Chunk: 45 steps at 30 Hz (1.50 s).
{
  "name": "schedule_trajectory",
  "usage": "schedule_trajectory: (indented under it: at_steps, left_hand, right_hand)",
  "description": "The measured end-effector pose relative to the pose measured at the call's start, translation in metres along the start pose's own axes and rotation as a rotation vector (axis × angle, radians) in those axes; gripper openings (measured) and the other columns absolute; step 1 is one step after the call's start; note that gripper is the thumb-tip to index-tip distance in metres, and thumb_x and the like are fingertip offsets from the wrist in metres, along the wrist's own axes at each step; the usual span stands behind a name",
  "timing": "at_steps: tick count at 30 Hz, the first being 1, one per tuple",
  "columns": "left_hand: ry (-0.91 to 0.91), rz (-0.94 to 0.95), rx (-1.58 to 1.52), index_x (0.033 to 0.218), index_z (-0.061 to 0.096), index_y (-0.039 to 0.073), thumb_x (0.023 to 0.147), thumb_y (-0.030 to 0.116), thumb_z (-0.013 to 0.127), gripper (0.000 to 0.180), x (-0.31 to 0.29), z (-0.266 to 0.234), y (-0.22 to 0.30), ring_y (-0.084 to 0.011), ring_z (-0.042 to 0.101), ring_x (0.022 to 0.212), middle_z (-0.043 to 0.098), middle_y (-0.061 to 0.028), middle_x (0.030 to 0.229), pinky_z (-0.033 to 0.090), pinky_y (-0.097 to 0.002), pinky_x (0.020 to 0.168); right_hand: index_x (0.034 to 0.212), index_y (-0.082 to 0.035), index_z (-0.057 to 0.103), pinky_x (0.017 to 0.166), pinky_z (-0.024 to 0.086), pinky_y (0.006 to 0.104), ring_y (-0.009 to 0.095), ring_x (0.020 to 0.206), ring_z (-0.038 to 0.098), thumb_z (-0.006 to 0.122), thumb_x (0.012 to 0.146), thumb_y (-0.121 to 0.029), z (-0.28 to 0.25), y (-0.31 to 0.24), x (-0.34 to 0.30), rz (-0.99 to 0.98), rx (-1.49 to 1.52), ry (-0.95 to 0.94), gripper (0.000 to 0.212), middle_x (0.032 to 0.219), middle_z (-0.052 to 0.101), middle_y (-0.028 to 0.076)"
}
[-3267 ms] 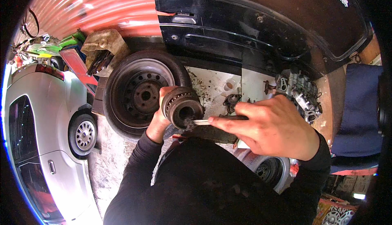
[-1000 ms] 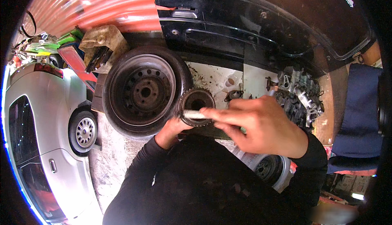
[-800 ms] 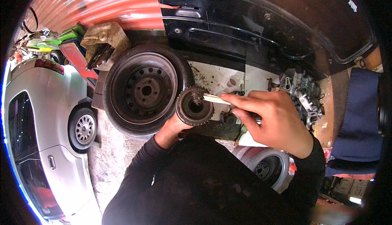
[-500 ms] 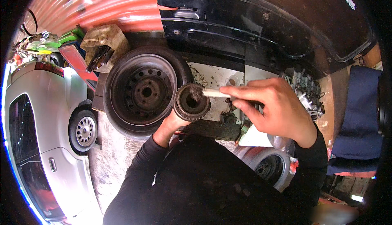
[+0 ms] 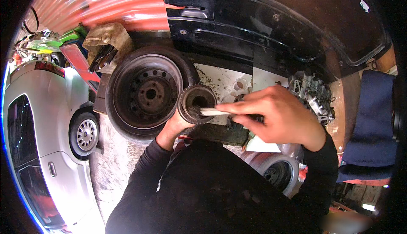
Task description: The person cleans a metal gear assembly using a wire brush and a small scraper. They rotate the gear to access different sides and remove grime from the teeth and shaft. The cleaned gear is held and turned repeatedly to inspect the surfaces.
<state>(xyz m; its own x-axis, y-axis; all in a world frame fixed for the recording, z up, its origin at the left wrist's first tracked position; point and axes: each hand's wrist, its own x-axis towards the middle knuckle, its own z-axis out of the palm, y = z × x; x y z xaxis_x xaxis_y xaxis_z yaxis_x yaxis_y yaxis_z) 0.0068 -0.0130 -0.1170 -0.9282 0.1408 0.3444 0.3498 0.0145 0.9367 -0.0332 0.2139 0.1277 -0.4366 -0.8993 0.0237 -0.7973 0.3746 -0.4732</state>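
A dark, ring-shaped metal part with a toothed edge [image 5: 206,93] is held up in front of me by my left hand [image 5: 180,123]. Most of that hand's fingers are hidden beneath the part. My right hand [image 5: 271,113] pinches the pale handle of a brush [image 5: 214,111] between thumb and fingers. The dark bristles reach into the lower side of the part's hollow middle. Just left of the part stands a tire on a steel wheel [image 5: 150,93].
A dirty white work surface [image 5: 227,77] lies beyond my hands, with a metal engine part [image 5: 311,92] at its right. A worn box [image 5: 108,43] holds tools behind the wheel. Another tire [image 5: 275,170] is below my right arm. A silver car [image 5: 63,145] stands left, a black vehicle panel [image 5: 271,26] ahead.
The brush has moved from the upper right of the part's opening down to its lower side. My right hand has shifted slightly left and down. The left hand still holds the part.
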Motion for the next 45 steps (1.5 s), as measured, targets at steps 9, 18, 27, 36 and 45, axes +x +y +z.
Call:
schedule_trajectory:
  at_steps: [9, 18, 27, 36, 45]
  left_hand:
    - [0.067, -0.076, 0.058, 0.126, 0.060, 0.001, 0.073, 0.008, 0.084, 0.059, 0.003, 0.006, 0.007, -0.0195, 0.064, 0.108, 0.068, -0.0117, 0.119, 0.051, -0.0358, 0.096]
    - [0.178, 0.148, 0.357, 0.122, 0.063, 0.001, 0.081, 0.006, 0.077, 0.044, -0.006, -0.006, -0.006, -0.0235, 0.064, 0.111, 0.067, -0.0131, 0.120, 0.051, -0.0385, 0.098]
    - [0.115, 0.125, 0.351, 0.119, 0.065, -0.003, 0.071, 0.009, 0.082, 0.052, 0.012, -0.007, 0.053, -0.0233, 0.070, 0.098, 0.073, -0.0162, 0.108, 0.053, -0.0355, 0.091]
    - [0.222, 0.206, 0.546, 0.107, 0.070, -0.001, 0.070, 0.015, 0.082, 0.041, 0.012, -0.015, 0.057, -0.0300, 0.072, 0.087, 0.074, -0.0148, 0.097, 0.056, -0.0375, 0.081]
    - [0.290, 0.177, 0.503, 0.098, 0.072, 0.001, 0.069, 0.014, 0.081, 0.033, 0.017, -0.016, 0.055, -0.0308, 0.072, 0.076, 0.073, -0.0160, 0.087, 0.057, -0.0366, 0.071]
  right_hand:
    - [0.119, -0.003, 0.071, 0.068, 0.055, 0.0353, 0.028, 0.077, 0.073, 0.066, 0.087, -0.001, 0.012, 0.026, 0.000, -0.115, 0.142, 0.126, 0.033, 0.091, 0.074, 0.017]
    - [0.125, -0.001, 0.066, 0.095, 0.050, 0.0337, 0.027, 0.108, 0.069, 0.057, 0.097, -0.009, 0.035, 0.051, -0.023, 0.058, 0.524, 0.103, 0.031, 0.118, 0.072, 0.016]
    - [0.127, -0.014, 0.068, 0.062, 0.053, 0.0343, 0.027, 0.066, 0.066, 0.066, 0.089, -0.010, 0.005, 0.021, 0.000, -0.083, -0.085, 0.174, 0.039, 0.084, 0.069, 0.010]
    - [0.130, -0.029, 0.068, 0.050, 0.046, 0.0373, 0.023, 0.051, 0.055, 0.071, 0.084, -0.013, -0.014, -0.011, -0.013, -0.011, -0.419, 0.067, 0.049, 0.064, 0.053, 0.005]
    - [0.132, -0.024, 0.067, 0.050, 0.048, 0.0377, 0.023, 0.052, 0.055, 0.069, 0.084, -0.010, -0.008, -0.008, -0.015, -0.019, -0.558, 0.106, 0.050, 0.064, 0.048, 0.005]
